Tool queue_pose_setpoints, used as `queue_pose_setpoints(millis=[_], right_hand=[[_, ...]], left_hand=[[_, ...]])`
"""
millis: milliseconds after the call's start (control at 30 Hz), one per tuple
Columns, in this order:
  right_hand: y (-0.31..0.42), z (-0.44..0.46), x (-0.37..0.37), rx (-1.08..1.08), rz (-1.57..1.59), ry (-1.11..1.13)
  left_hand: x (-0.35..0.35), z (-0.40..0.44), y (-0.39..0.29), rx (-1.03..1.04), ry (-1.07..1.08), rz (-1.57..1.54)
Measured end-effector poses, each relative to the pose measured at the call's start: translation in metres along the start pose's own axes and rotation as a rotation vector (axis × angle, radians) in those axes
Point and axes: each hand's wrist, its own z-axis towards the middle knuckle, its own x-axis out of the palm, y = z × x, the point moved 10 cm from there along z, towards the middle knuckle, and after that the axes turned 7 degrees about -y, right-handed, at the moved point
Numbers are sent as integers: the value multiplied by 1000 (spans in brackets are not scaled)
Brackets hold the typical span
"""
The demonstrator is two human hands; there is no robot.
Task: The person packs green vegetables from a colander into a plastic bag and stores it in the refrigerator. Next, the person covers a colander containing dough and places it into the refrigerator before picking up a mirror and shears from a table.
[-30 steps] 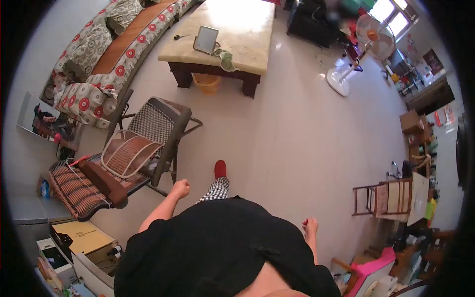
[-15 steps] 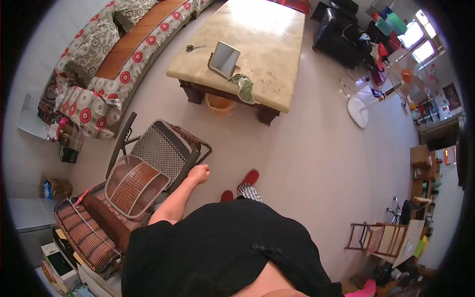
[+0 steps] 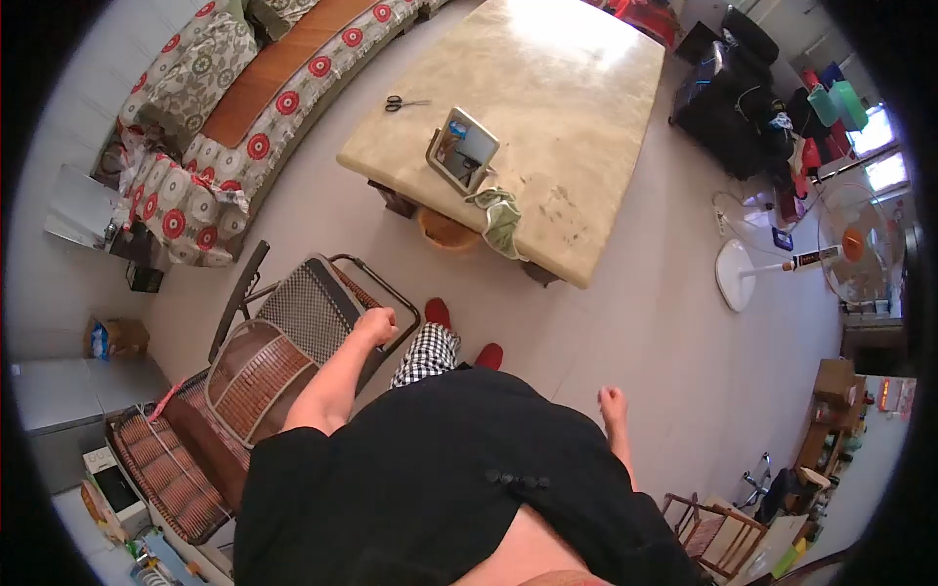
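Observation:
My left hand (image 3: 375,324), fingers curled into a loose fist, hangs in front of the folding chair (image 3: 311,305) with a checked back; nothing shows in it. On the other side of my body, my right hand (image 3: 613,400) is also curled closed over the bare floor, with nothing visible in it. Ahead stands a marble-look table (image 3: 567,127). Near its front edge are a framed tabletop mirror (image 3: 463,149), tilted back, and a crumpled green cloth (image 3: 500,221). Scissors (image 3: 403,104) lie farther left on the tabletop.
A wicker chair (image 3: 176,469) stands close on my left, behind the folding chair. An orange bin (image 3: 447,232) is under the table. A pedestal fan (image 3: 738,275) stands to the right, and a patterned sofa (image 3: 176,220) lines the left wall.
I have stepped forward, so the table and mirror are nearer, and my feet have swapped positions. My right hand has come into view; my left hand stays curled by the folding chair.

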Motion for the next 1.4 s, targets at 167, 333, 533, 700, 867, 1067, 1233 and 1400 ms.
queue_pose_setpoints(millis=[167, 333, 533, 700, 867, 1067, 1233, 1400], right_hand=[[217, 56, 12, -346, 10, -79], [409, 78, 79, -588, -34, -23], [543, 143, 196, -701, -231, -84], [576, 202, 258, -543, -344, -1], [580, 228, 280, -483, -186, 87], [646, 165, 249, -644, -15, 111], [654, 114, 176, -749, 144, 6], [564, 78, 85, -288, 587, -17]], left_hand=[[-78, 74, -3, 78, -108, 52], [-179, 201, -11, 92, -148, 110], [-272, 414, -21, 129, -203, 312], [-332, 504, -57, 129, -254, 397], [-322, 569, -57, 199, -291, 323], [-297, 588, -37, 84, -352, 281], [-250, 563, -13, 103, -356, 347], [-223, 478, -43, 266, -273, 35]])
